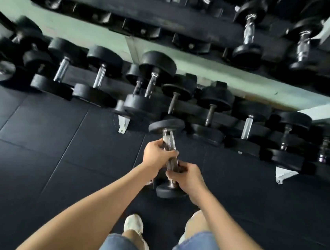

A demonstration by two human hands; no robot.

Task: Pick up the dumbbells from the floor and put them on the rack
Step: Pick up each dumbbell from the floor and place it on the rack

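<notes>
While both arms reach forward in the head view, the left hand [155, 156] and the right hand [187, 179] are each wrapped around the chrome handle of one dumbbell [169, 158], left above right. It tilts, top head just before the lower rack [183, 104] tier, bottom head near the black floor [45, 142]. White shoes [134, 224] show below.

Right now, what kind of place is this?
Most likely a gym's free-weights area: a tiered rack loaded with black dumbbells, dark rubber floor tiles, and both hands gripping one dumbbell by its chrome handle.
</notes>
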